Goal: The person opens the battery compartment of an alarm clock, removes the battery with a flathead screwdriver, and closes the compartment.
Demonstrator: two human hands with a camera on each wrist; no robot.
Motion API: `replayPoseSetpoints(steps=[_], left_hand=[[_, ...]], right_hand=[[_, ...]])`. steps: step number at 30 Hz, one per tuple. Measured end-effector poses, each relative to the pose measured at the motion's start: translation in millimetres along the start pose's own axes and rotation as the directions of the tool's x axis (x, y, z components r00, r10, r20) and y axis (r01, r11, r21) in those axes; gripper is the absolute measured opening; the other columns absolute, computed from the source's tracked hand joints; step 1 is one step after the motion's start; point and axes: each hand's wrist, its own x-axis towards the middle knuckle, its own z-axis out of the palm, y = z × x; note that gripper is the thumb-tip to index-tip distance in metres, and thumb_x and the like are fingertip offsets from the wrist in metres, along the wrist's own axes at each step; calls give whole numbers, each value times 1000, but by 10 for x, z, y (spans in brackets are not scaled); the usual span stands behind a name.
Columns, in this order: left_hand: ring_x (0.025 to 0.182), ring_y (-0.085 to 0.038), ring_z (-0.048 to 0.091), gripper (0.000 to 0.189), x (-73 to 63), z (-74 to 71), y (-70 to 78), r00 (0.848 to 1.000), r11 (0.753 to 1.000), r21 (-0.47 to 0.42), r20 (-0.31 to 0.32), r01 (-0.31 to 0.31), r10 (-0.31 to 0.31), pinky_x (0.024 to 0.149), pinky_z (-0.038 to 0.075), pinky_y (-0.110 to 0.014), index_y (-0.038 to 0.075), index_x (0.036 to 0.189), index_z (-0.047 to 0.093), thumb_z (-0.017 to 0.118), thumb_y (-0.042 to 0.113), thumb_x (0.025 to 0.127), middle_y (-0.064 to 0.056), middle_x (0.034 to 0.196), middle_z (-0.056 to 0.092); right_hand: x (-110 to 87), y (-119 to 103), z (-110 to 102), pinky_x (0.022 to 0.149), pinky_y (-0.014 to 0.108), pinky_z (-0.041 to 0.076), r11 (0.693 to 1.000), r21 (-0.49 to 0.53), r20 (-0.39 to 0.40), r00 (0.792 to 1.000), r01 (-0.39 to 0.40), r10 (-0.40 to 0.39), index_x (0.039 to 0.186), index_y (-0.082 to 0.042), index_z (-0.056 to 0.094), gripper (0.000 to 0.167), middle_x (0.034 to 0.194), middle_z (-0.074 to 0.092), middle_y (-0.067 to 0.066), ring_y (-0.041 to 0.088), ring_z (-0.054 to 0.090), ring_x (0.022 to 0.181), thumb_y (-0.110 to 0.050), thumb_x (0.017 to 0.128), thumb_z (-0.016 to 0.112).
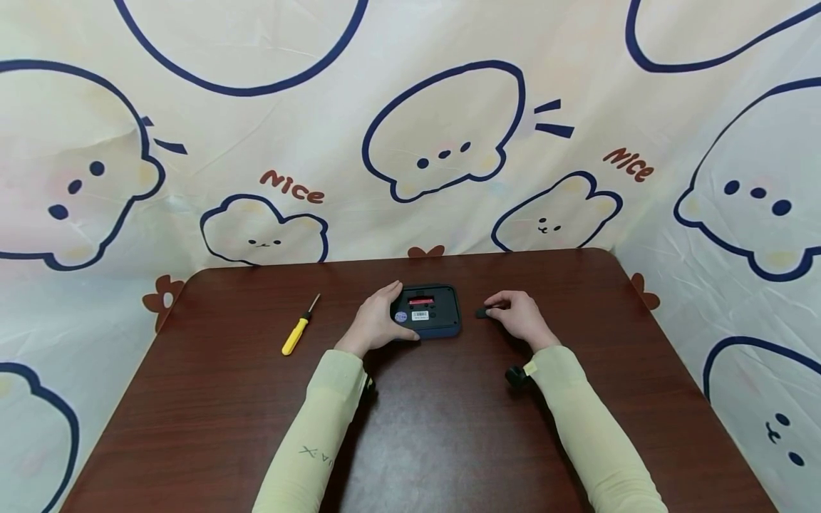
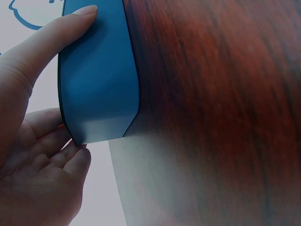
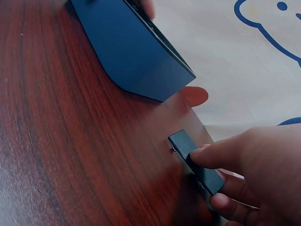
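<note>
A dark blue device with a black back (image 1: 444, 308) sits near the far edge of the table, back side up. In its back is an uncovered slot with a red battery (image 1: 421, 301), and a white label lies below that. My left hand (image 1: 377, 320) grips the device's left end, thumb along the near blue side and fingers at the far side. To the right, my right hand (image 1: 521, 318) pinches a small black battery cover (image 3: 187, 146) between thumb and fingers. The cover has little tabs along one edge and is apart from the device.
A yellow-handled screwdriver (image 1: 296, 335) lies left of my left hand, its tip pointing away. The brown wooden table (image 1: 436, 442) meets a printed cloth backdrop (image 1: 346, 157) at the far edge and both sides.
</note>
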Motion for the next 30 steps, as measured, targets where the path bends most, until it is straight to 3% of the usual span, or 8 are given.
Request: replayPoseSetpoints(steps=[18,25,30], left_hand=[[148,-32,29,113,10,-13,-2,1000,1000,4,4,1,-1,116,30,-50,2,158,32,94,39,71,-11,164,28],[148,-32,28,114,7,-27,1,1000,1000,8,5,-2,2,116,30,-50,2,158,32,94,40,71,-11,164,28],[148,-32,28,114,11,-17,-4,1000,1000,9,6,2,-2,116,30,-50,2,159,32,94,40,71,-11,164,28]], right_hand=[[56,33,2,97,51,46,998,-62,18,1000,-23,24,115,-8,77,20,124,64,15,33,56,113,-13,98,69],[61,57,10,87,43,47,999,-41,4,1000,-4,4,122,-7,73,27,104,67,10,27,58,96,-18,98,70],[52,54,16,88,44,47,999,-26,-16,1000,22,-22,127,-5,70,32,103,69,9,26,60,95,-23,100,69]])
